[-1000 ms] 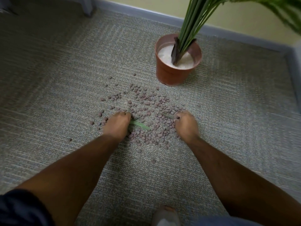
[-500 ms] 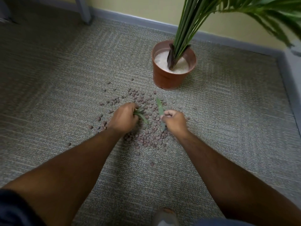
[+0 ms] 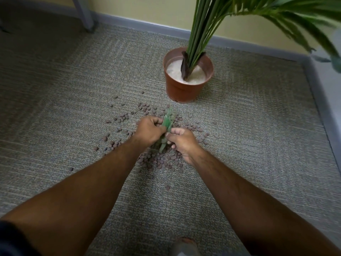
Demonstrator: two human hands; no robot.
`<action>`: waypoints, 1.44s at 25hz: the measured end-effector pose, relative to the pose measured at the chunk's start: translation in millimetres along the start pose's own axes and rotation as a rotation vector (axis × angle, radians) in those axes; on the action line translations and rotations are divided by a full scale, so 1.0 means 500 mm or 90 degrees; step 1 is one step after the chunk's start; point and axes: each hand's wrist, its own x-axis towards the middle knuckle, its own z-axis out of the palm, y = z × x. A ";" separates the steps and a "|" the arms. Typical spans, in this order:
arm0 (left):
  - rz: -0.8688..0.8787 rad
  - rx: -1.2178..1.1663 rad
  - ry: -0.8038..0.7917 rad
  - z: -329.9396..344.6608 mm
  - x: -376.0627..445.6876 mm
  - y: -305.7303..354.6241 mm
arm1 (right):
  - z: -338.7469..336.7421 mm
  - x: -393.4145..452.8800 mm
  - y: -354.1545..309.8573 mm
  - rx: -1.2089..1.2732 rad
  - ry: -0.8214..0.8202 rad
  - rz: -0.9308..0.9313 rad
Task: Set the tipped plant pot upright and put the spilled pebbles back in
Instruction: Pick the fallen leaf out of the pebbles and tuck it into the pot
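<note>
The terracotta plant pot (image 3: 181, 89) stands upright on the carpet at the back, white filling showing inside and long green stems rising from it. Brown pebbles (image 3: 160, 159) lie scattered on the carpet in front of it, thickest under my hands. My left hand (image 3: 148, 130) and my right hand (image 3: 181, 143) are together over the pile. Both are closed on a bunch of loose green leaves (image 3: 167, 124) that sticks up between them, toward the pot.
A grey baseboard (image 3: 140, 26) runs along the yellow wall behind the pot and turns down the right side. A grey furniture leg (image 3: 84, 13) stands at the back left. Green fronds (image 3: 299, 21) overhang the upper right. A shoe tip (image 3: 184, 245) shows at the bottom.
My hands came together from the two sides of the pebble pile, each with a leaf, and now hold the leaves as one bunch. The view has tilted slightly.
</note>
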 end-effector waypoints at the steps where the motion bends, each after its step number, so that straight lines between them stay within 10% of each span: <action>1: 0.000 -0.012 0.001 0.003 0.003 0.003 | -0.003 -0.001 -0.002 0.007 0.009 -0.005; 23: 0.161 -0.069 0.242 -0.024 0.226 0.301 | -0.186 0.198 -0.396 -0.034 0.396 -0.185; 36: 0.218 0.268 0.257 0.049 0.329 0.280 | -0.167 0.288 -0.361 -0.618 0.370 -0.338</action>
